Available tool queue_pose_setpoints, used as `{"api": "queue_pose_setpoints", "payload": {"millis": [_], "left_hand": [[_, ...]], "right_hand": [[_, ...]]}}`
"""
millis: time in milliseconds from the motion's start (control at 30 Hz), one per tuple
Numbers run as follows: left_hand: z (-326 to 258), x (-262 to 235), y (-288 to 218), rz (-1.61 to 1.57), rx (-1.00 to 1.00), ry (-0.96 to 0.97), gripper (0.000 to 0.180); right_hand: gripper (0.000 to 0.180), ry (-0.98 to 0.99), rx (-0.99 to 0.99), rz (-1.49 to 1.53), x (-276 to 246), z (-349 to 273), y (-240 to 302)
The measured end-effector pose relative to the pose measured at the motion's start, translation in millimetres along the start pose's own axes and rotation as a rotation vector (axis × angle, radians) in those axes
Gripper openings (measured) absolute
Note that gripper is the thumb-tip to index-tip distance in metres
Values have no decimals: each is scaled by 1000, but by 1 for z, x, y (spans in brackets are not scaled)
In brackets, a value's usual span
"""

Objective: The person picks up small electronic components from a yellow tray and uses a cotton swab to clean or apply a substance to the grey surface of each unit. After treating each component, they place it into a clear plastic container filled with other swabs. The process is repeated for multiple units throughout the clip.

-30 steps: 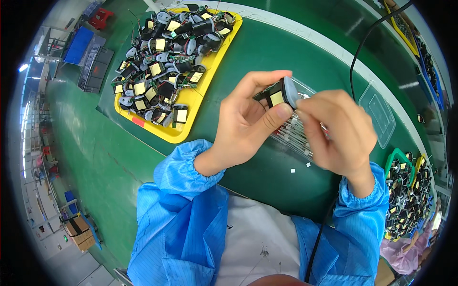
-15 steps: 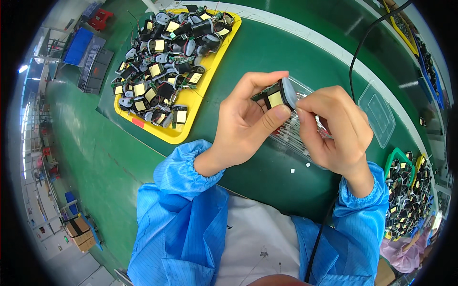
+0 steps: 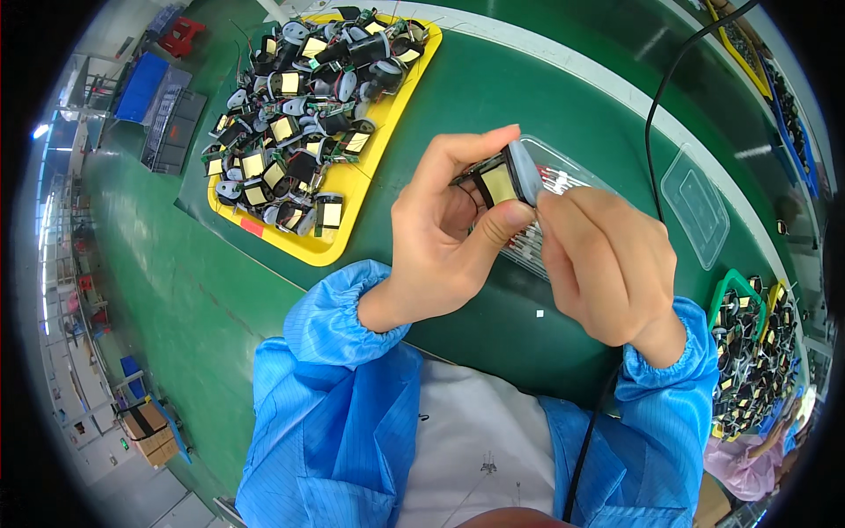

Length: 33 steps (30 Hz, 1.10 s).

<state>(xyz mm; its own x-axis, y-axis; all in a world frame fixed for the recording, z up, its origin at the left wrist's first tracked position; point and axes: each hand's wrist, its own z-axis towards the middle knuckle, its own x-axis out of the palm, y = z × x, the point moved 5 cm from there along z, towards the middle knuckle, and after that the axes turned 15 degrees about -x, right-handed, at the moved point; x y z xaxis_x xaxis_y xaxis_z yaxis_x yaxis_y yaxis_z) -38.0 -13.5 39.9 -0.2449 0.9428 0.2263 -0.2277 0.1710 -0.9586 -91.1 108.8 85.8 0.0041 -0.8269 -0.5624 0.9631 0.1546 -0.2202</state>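
In my left hand (image 3: pixel 440 233) is a small black electronic assembly (image 3: pixel 495 183) with a pale yellow pad on its side and a rounded grey end cap. Thumb and fingers grip it by the edges, the cap turned to the right. My right hand (image 3: pixel 607 264) is closed, its fingertips pressed together against the lower edge of the cap. Whatever they pinch is hidden. Behind both hands, a clear plastic box (image 3: pixel 572 163) holds many thin leaded parts, partly covered by my hands.
At the left, a yellow tray (image 3: pixel 361 198) is heaped with similar assemblies. A clear lid (image 3: pixel 695 207) lies to the right, near a black cable (image 3: pixel 651 132). More assemblies (image 3: pixel 748 370) fill trays at the far right. One tiny white square (image 3: pixel 540 313) lies on the green mat.
My right hand has moved slightly left and rolled over at the cap, its fingers more tightly curled. The held assembly has shifted a little left and tilted.
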Motion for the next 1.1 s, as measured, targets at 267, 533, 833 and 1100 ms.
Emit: {"api": "queue_pose_setpoints", "payload": {"millis": [267, 533, 833, 1100], "left_hand": [[1, 1, 5, -281, -187, 65, 44], [2, 0, 3, -222, -124, 57, 45], [-1, -1, -3, -16, -45, 57, 48], [-2, -3, -4, -19, 18, 19, 46]], "right_hand": [[20, -62, 322, 352, -6, 2, -20], [17, -44, 461, 445, -8, 6, -24], [19, -29, 299, 235, -6, 6, -11], [24, -47, 223, 211, -3, 3, -8]]}}
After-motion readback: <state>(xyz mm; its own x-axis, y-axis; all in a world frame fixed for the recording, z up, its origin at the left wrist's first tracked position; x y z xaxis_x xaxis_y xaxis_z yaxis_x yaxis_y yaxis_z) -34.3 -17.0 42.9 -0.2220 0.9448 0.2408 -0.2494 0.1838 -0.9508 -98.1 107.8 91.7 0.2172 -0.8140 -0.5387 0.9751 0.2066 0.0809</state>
